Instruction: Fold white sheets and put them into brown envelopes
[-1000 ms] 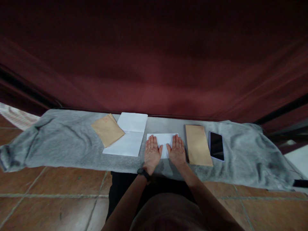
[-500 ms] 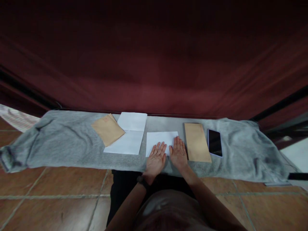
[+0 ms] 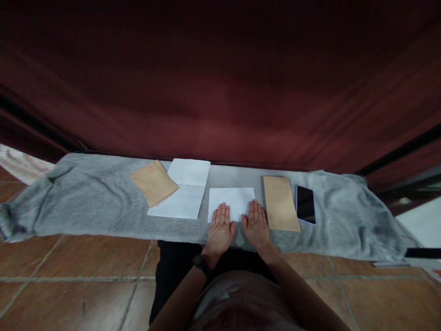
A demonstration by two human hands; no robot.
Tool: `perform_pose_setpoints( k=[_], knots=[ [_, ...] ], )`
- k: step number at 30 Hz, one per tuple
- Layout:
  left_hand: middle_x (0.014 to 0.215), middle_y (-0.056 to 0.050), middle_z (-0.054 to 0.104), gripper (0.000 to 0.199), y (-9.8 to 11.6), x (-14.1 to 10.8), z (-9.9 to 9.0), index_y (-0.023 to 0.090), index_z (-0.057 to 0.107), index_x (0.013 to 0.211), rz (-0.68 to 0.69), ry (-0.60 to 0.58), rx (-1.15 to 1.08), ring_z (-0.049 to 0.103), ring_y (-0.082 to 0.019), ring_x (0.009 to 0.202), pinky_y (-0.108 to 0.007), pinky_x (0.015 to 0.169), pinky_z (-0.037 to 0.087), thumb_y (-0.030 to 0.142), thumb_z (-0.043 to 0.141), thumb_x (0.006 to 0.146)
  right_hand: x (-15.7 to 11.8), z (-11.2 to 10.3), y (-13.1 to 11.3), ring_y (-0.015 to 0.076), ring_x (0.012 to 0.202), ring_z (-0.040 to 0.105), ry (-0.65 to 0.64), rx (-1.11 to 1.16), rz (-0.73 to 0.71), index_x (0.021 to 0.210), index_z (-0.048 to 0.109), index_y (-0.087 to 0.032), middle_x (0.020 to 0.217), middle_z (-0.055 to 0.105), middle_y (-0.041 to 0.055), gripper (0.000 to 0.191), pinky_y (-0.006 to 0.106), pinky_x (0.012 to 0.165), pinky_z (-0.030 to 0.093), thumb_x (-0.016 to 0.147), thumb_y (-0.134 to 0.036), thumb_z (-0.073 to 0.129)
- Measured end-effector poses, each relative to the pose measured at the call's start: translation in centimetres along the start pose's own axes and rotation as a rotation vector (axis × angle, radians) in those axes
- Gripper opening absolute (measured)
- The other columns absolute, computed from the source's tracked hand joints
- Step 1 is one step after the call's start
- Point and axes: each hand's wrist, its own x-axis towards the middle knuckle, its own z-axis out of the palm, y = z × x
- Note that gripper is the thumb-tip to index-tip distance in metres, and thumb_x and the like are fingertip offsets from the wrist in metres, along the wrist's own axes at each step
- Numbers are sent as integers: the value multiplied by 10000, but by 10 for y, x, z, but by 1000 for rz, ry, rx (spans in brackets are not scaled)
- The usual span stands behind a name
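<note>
A folded sheet of white paper lies on the grey cloth straight in front of me. My left hand rests flat over its near left part, fingers stretched forward. Over the near right corner lies my right hand, also flat, its fingers pointing away from me. Both thumbs point inward, with a gap between the hands. Just right of my right hand is a stack of brown envelopes. The paper's near edge is partly hidden under my hands.
To the left, a creased white sheet lies unfolded, partly under brown envelopes. A phone sits right of the envelope stack. The grey cloth covers a narrow surface; a dark red curtain hangs behind it.
My left hand has drawn slightly closer to me, its fingers now held together. My right hand has slid a little toward me along the paper. The paper stays in place.
</note>
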Motion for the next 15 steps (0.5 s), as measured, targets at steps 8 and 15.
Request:
perform_pose_setpoints(
  k=[8,15],
  knots=[
    [1618,-204,308,628,-11,-6,-5,40,276,1574,-118,43,27,232,-296,1534,-494,1242,284,306,380,1015,-25,-11,1,356,1433,427,-11,16,-24,1583,249,-22,1587,361,257,655,534,1145,385,1049,-383,368],
    [1605,-231,326,686,-14,-7,-5,49,168,1603,-186,123,41,278,-329,1517,-564,1227,282,347,381,1023,-53,-24,2,348,1461,391,-47,19,-47,1588,260,-41,1597,354,227,693,511,1186,337,1045,-453,385]
  ],
)
